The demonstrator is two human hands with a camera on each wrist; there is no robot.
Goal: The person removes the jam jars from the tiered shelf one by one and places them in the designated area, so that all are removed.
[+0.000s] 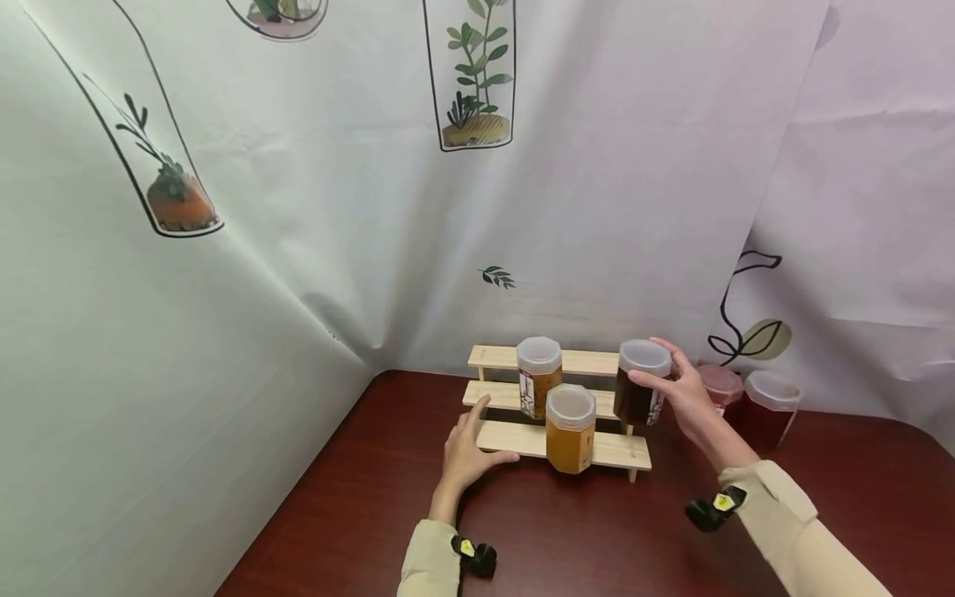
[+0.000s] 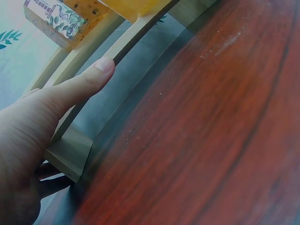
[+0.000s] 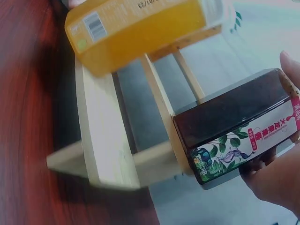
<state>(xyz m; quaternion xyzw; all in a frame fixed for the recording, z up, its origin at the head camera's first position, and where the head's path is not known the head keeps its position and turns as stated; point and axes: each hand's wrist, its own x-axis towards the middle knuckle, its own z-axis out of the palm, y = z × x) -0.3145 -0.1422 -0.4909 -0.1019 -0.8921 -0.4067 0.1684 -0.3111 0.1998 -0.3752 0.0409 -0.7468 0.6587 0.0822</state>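
A three-tier wooden rack [image 1: 515, 438] stands on the table. My left hand [image 1: 464, 452] grips its left end, with the thumb [image 2: 101, 70] on the lowest shelf's front edge and other fingers behind the end leg. My right hand [image 1: 682, 394] holds a dark jar [image 1: 632, 396] with a translucent lid around its upper part. The jar's base is close to the middle shelf's right end, its label [image 3: 248, 140] showing in the right wrist view. An orange jar [image 1: 570, 435] sits on the lowest shelf, and a speckled amber jar [image 1: 548, 385] on the middle one.
Two lidded red jars stand right of the rack: one with a pinkish lid [image 1: 719, 381], the other with a whitish lid [image 1: 772, 390]. A plant-printed cloth [image 1: 634, 207] hangs behind the reddish-brown table [image 1: 597, 539] and along its left side.
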